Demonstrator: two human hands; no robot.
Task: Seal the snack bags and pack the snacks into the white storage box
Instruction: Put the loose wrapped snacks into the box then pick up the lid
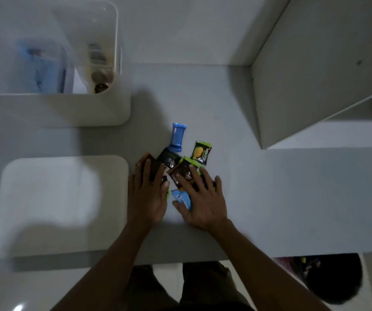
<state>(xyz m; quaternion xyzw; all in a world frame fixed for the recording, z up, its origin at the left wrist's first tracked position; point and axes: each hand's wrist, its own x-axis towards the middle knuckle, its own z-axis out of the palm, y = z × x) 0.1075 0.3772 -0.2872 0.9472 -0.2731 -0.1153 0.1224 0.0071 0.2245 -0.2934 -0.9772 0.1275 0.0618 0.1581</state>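
- The left hand point(147, 197) lies palm-down on the grey table point(292, 198), fingers nearly straight and close together, their tips resting on a dark packet with an orange edge point(150, 167) — pressing on it rather than gripping it.
- The right hand point(203, 205) is spread wide and flat, fingers fanned over a brown packet point(178, 172); its thumb touches a light blue packet point(181, 197) that lies between the two hands.
- Just beyond the fingertips sit a black packet point(169, 157) and a green packet with a yellow picture point(202, 152); a blue wrapped bar point(177, 137) lies farthest, touching the black one.
- The white storage box point(68, 108) stands far left, well apart from the pile, open on top — blurred blue and brown things show inside.
- A white lid point(57, 205) lies flat near left, just beside the left hand.
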